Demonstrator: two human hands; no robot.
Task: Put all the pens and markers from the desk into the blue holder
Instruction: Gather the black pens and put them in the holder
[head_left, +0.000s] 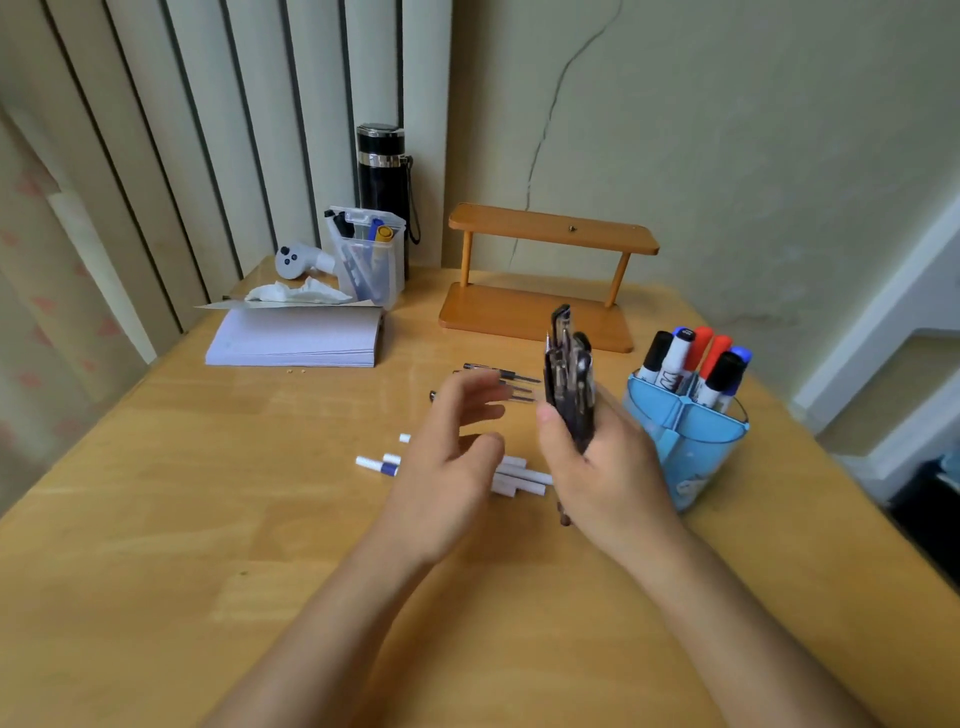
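Note:
My right hand (602, 467) grips a bunch of dark pens (569, 374) upright, just left of the blue holder (685, 441). Several markers (696, 364) with black, red and blue caps stand in the holder's back compartments. My left hand (452, 447) hovers open beside the bunch, fingers spread, holding nothing. Under and behind it lie several dark pens (501, 373) flat on the desk. Several white pens (522, 480) with blue or white caps lie below my left hand, partly hidden by it.
A wooden two-tier shelf (545, 280) stands behind the pens. At the back left are a stack of paper (296, 338), a crumpled tissue (296, 293), a clear box of stationery (371, 260), a black flask (382, 171) and a grey controller (298, 260). The desk edge (857, 499) falls away on the right.

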